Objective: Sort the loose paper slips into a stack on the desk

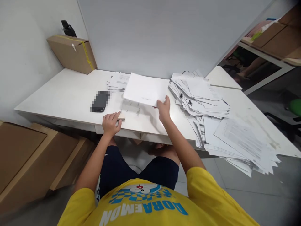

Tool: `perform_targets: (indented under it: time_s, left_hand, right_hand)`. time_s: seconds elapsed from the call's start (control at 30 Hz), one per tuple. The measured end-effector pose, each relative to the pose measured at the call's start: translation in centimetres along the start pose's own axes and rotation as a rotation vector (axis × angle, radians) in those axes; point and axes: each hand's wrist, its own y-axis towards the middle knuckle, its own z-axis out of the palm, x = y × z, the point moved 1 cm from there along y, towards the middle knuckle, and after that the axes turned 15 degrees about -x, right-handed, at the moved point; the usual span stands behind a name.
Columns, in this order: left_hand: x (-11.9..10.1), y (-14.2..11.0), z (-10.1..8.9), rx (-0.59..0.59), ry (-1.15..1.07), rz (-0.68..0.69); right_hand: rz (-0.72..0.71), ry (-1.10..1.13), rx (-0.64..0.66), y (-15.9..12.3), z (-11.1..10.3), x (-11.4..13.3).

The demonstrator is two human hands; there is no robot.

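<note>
My right hand [164, 108] pinches the lower right corner of a small stack of white paper [147, 88], thumb on top. The stack is raised off the desk and tilted, with a line of faint print near its lower edge. At the desk's front edge, my left hand [111, 123] has thumb and index finger on either side of a small beige and metal object that looks like a stapler [121, 119]. Much of it is hidden by the hand. More printed sheets [117, 82] lie flat behind the raised stack.
A black, blurred-out phone-like object [100, 101] lies left on the white desk [68, 94]. Messy paper piles [199, 91] stand right, with loose sheets [244, 141] overhanging the front edge. A cardboard box [70, 53] leans in the back left corner; more boxes [35, 157] stand lower left.
</note>
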Motion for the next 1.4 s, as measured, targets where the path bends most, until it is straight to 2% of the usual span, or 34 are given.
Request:
perform_targets:
  time_s: [0.07, 0.13, 0.23, 0.3, 0.4, 0.5, 0.57, 0.77, 0.9, 0.97, 1.1, 1.2, 1.27, 1.3, 1.33, 1.4]
  left_hand:
    - [0.2, -0.2, 0.0, -0.021, 0.014, 0.018]
    - [0.5, -0.3, -0.1, -0.044, 0.027, 0.038]
    - [0.8, -0.5, -0.2, -0.046, 0.033, 0.05]
    - [0.9, -0.7, -0.2, -0.055, 0.039, 0.057]
    - [0.7, -0.9, -0.5, -0.102, 0.061, 0.056]
    - [0.3, -0.9, -0.7, -0.132, 0.074, 0.04]
    - [0.0, -0.8, -0.8, -0.139, 0.074, 0.04]
    - [0.4, -0.8, -0.4, -0.119, 0.085, 0.03]
    - [1.0, -0.8, -0.1, -0.13, 0.108, 0.08]
    - [1.2, -0.7, -0.1, -0.117, 0.091, 0.085]
    - [1.7, -0.4, 0.4, -0.063, 0.064, -0.001]
    - [2.2, -0.1, 1.3, -0.081, 0.043, -0.017]
    - [2.4, 0.0, 1.7, -0.091, 0.022, -0.007]
    - [2.4, 0.1, 1.8, -0.093, 0.019, -0.002]
    - [2.5, 0.1, 1.8, -0.099, 0.02, 0.006]
    - [2.6, 0.1, 1.9, -0.127, 0.033, 0.037]
  right_hand:
    - [0.166, -0.025, 0.001, 2.3, 4.7, -0.6]
    - [0.258, -0.079, 0.036, 4.0, 8.9, -0.6]
    - [0.241, -0.147, 0.076, 5.3, 13.4, 0.0]
    - [0.205, -0.214, 0.074, 5.5, 15.0, 0.1]
    - [0.122, -0.339, 0.025, 5.4, 15.5, -0.6]
    - [0.045, -0.454, -0.043, 5.2, 14.7, -1.8]
    - [0.004, -0.501, -0.039, 5.2, 14.2, -2.6]
    - [-0.156, -0.48, 0.186, 5.4, 14.8, -3.6]
    - [-0.184, -0.478, 0.252, 5.6, 14.7, -3.3]
    - [-0.207, -0.486, 0.248, 5.5, 14.3, -2.9]
    - [-0.256, -0.444, 0.264, 4.5, 13.1, -2.1]
    - [-0.226, -0.369, 0.272, 2.4, 10.7, -1.0]
    - [-0.283, -0.238, 0.235, 0.2, 7.1, 0.6]
    - [-0.346, -0.179, 0.196, -1.0, 4.6, 1.5]
    - [-0.403, -0.168, 0.148, -2.0, 1.5, 2.4]
    - [-0.439, -0.285, 0.024, -3.1, -5.6, 3.5]
